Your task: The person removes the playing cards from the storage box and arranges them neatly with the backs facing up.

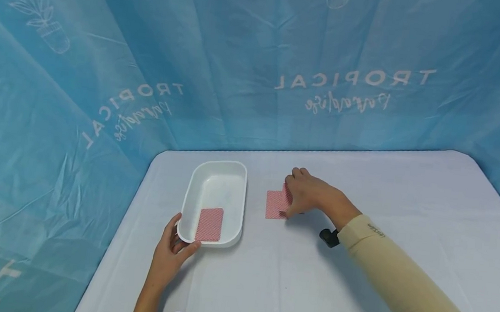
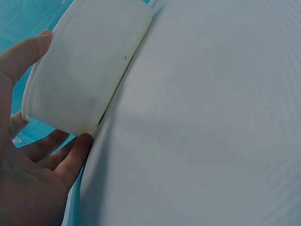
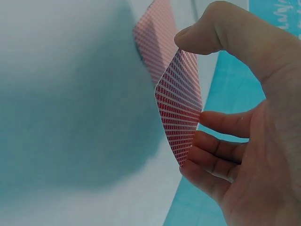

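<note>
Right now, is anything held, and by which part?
Right hand pinches a red card by its edges; left hand grips the white tray by its near left corner.

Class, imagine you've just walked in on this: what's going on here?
A person is handling red-patterned cards at a table. Their right hand pinches one patterned card between thumb and fingers, with another red card lying on the table beside it. Their left hand holds the near left corner of a white tray. Inside, at the near end, lies a further card.
</note>
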A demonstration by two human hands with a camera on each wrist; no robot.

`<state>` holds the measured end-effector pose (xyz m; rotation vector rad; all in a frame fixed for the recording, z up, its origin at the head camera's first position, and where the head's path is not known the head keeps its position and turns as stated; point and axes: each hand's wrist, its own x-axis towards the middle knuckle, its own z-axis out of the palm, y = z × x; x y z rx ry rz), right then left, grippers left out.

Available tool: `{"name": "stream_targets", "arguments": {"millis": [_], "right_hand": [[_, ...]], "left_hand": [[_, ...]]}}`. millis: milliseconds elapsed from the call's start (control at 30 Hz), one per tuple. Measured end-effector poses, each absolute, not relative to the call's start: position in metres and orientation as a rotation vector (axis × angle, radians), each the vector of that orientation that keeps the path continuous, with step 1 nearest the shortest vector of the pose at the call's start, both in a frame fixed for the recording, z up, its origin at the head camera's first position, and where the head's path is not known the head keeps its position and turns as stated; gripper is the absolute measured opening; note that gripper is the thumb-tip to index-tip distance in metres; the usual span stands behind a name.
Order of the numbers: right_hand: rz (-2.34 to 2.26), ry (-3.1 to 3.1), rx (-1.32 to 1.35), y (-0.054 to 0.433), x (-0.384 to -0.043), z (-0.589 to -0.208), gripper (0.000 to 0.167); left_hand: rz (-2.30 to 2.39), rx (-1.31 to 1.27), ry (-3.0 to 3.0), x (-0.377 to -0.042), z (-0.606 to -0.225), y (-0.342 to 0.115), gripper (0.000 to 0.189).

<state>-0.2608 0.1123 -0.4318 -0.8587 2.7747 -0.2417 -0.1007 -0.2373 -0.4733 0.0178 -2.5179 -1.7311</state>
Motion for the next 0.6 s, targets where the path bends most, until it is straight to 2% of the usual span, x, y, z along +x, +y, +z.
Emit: {"name": "stream_targets", "arguments": {"millis": [267,600], "right_hand": [[-0.241,2.753,-0.832,0.125,-0.264,-0.444,0.07],[-0.202,2.733,-0.771,0.134,-0.263,-0.45,0.076]], "left_hand": [[-1.728,-0.001,-2.506,-0.102,-0.473,-0.237,0.087],[-1.734,0.004,-2.505,-0.102,-0.474,-0.237,0.088]]}}
